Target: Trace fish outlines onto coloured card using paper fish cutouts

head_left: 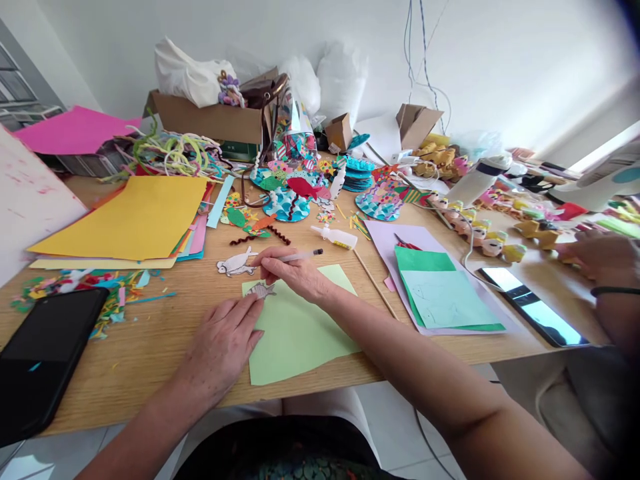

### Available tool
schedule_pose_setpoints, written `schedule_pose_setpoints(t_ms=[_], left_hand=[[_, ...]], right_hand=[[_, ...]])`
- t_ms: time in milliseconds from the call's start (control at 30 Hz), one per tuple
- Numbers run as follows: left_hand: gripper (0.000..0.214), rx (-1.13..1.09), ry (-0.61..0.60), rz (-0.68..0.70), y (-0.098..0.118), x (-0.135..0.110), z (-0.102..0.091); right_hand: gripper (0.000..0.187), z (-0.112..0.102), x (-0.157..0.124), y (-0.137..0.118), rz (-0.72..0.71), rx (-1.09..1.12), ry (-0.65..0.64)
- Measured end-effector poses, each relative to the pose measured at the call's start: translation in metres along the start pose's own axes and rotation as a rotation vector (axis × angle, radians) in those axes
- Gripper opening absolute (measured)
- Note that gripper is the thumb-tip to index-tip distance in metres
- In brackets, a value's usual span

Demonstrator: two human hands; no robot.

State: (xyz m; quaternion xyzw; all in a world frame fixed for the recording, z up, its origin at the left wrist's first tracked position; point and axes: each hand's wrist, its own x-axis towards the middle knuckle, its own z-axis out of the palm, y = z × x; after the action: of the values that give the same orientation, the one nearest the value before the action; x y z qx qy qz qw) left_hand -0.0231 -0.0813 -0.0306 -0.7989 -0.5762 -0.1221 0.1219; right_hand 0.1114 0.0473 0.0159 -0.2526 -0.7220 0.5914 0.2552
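My right hand [293,272] is closed around a pen [303,255], over the top edge of a light green sheet of paper [300,333]. A small striped paper fish cutout [261,289] lies at the sheet's upper left corner. My left hand [225,340] lies flat with its fingers stretched out, the fingertips pressing on the fish cutout and the thumb on the green sheet. Just beyond is a white paper turtle-like cutout [235,263] with drawn outlines. The pen's tip is hidden by my right hand.
A glue bottle [336,237] and a thin wooden stick [375,283] lie beyond the sheet. Coloured paper [120,217] and a black phone [47,360] are at left. Green sheets [445,293] and another phone [533,303] are at right, near another person's hand [603,257].
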Motion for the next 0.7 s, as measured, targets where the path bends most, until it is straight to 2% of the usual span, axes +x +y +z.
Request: schedule_pose_setpoints(t_ms=[67, 233, 467, 700], left_hand=[[0.034, 0.004, 0.000, 0.008, 0.000, 0.000, 0.000], [0.035, -0.014, -0.006, 0.006, -0.001, 0.000, -0.001], [0.037, -0.001, 0.006, 0.021, -0.001, 0.001, -0.001], [0.037, 0.000, -0.006, -0.018, 0.002, 0.000, 0.000]], right_hand=[[0.020, 0.000, 0.001, 0.008, 0.016, 0.012, 0.051], [0.018, -0.006, -0.001, 0.020, -0.052, -0.093, 0.154], [0.018, -0.004, -0.006, 0.017, -0.092, -0.198, 0.132], [0.008, 0.008, -0.007, 0.013, -0.054, -0.174, 0.089]])
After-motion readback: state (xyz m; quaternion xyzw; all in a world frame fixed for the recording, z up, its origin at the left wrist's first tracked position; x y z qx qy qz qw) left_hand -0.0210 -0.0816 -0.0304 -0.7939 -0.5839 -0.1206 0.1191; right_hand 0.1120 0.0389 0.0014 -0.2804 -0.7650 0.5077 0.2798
